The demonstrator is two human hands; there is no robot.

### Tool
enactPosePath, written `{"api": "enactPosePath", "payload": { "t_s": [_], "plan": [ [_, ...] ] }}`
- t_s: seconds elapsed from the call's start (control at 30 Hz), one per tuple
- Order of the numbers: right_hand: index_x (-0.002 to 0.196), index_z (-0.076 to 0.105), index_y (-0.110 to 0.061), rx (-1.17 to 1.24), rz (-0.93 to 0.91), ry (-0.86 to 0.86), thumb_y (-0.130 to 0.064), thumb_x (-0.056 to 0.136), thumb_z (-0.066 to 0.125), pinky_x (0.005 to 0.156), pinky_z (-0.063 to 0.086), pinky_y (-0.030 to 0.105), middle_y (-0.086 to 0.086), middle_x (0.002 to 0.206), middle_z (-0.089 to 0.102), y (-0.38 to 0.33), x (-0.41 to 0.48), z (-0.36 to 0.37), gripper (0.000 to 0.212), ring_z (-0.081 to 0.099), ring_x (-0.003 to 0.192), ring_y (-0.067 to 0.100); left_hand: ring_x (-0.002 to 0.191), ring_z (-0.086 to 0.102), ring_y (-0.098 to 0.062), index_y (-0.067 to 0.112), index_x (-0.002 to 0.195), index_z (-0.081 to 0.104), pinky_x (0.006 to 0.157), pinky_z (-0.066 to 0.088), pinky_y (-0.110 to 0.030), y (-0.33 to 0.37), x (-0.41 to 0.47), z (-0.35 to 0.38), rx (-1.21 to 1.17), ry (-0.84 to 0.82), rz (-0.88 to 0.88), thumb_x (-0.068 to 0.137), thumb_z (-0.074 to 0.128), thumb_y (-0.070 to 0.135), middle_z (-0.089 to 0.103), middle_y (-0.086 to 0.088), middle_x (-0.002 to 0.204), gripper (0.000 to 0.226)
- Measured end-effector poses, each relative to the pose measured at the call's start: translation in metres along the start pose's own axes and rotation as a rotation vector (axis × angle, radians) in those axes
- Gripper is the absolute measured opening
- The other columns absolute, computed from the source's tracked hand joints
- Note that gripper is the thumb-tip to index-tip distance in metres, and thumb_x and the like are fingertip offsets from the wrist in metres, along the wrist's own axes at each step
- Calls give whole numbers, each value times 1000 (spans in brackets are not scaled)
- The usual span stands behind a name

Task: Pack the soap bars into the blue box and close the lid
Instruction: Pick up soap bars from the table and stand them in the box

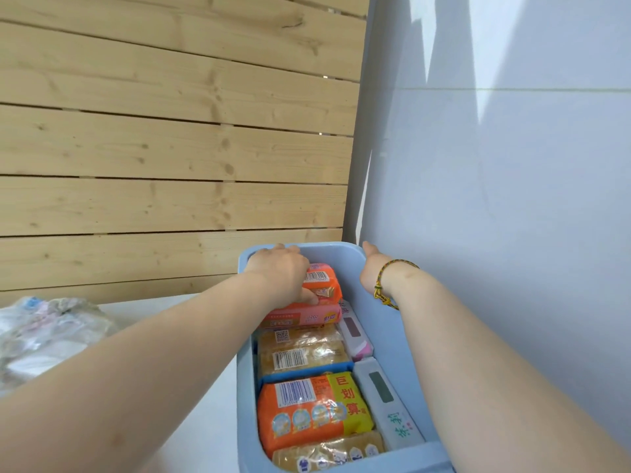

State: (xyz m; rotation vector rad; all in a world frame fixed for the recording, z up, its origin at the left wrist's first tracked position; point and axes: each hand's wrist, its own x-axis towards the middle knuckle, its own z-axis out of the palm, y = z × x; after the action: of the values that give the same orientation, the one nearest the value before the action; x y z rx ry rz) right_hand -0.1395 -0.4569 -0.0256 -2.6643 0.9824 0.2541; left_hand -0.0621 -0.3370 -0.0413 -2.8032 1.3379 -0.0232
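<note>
The blue box [246, 387] stands open in front of me and is filled with wrapped soap bars. My left hand [281, 273] grips an orange soap bar [322, 279] at the box's far end, thumb pressed on its front. A pink soap bar [300, 315] lies just below it, then a yellow soap bar [300, 351] and a large orange pack [307, 407]. Two white and pink boxed bars [355, 336] stand along the right side. My right hand [372, 268] rests on the far right rim, its fingers hidden beyond it. I cannot see a lid.
A crumpled clear plastic bag [47, 332] lies on the white table [191, 387] to the left. A wooden slat panel [170, 148] rises behind the box. A pale wall [512, 199] stands close on the right.
</note>
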Motion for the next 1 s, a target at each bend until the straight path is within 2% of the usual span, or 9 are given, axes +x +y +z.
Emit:
{"api": "enactPosePath", "payload": {
  "t_s": [0.13, 0.2, 0.27, 0.33, 0.47, 0.57, 0.67, 0.83, 1.0],
  "plan": [
    [147, 5, -15, 36, -81, 64, 3, 91, 35, 99, 39, 33, 12, 150, 28, -3, 1, -3, 67, 35, 132, 31, 128, 35, -24, 17, 131, 38, 105, 29, -37, -11, -18, -9, -283, 200, 0, 80, 50, 52, 37, -5, 142, 64],
    [147, 7, -14, 69, -106, 61, 4, 90, 36, 66, 44, 25, 15, 145, 34, -6, 5, -3, 67, 46, 116, 27, 127, 38, -20, 18, 131, 40, 101, 33, -32, -24, -38, -15, -479, 329, -16, 83, 48, 47, 40, -1, 142, 57],
    [146, 9, -12, 74, -103, 58, 5, 90, 37, 54, 37, 22, 17, 141, 39, -7, 6, -2, 65, 46, 100, 22, 117, 44, -13, 21, 125, 48, 87, 36, -24, -43, -65, -16, -598, 412, -39, 85, 49, 41, 48, 1, 134, 45],
    [146, 10, -11, 33, -81, 97, 5, 89, 38, 77, 48, 32, 16, 144, 34, -7, 6, 2, 66, 48, 113, 28, 102, 45, -5, 24, 118, 54, 77, 31, -15, -64, -95, -10, -612, 426, -84, 85, 50, 36, 55, 5, 124, 35],
    [146, 10, -19, -149, -99, 213, -3, 90, 39, 115, 16, 44, 5, 158, 5, -20, -3, 7, 66, 11, 143, 31, 95, 44, 1, 28, 114, 56, 78, 28, -12, -99, -160, 19, -569, 295, -205, 83, 56, 34, 58, 11, 117, 32],
    [145, 21, -22, -71, -310, 311, -23, 95, 40, 119, 10, 39, 6, 158, 10, -46, -22, 10, 53, 9, 144, 27, 111, 46, -3, 32, 119, 50, 87, 29, -13, -117, -202, 46, -515, 141, -295, 79, 60, 39, 51, 14, 126, 42],
    [142, 30, -13, 14, -540, 151, -33, 94, 41, 115, 18, 33, 9, 154, 24, -87, -54, 23, 53, 22, 141, 24, 123, 41, -5, 36, 124, 42, 96, 32, -19, -131, -237, 67, -479, 30, -366, 77, 59, 45, 43, 15, 135, 51],
    [144, 21, -11, 32, -550, -17, -29, 95, 40, 105, 24, 22, 15, 151, 25, -117, -85, 50, 56, 29, 138, 26, 137, 18, -6, 37, 136, 24, 109, 18, -23, -137, -251, 86, -301, -103, -162, 79, 57, 25, 17, 13, 151, 67],
    [146, 16, -16, 298, -494, -71, -18, 93, 44, 109, 26, 30, 11, 154, 23, -120, -89, 52, 60, 28, 139, 24, 142, -3, -12, 33, 140, 3, 116, 0, -32, -126, -237, 98, -32, -191, 20, 77, 42, 1, -3, 10, 155, 80]
  ]
}}
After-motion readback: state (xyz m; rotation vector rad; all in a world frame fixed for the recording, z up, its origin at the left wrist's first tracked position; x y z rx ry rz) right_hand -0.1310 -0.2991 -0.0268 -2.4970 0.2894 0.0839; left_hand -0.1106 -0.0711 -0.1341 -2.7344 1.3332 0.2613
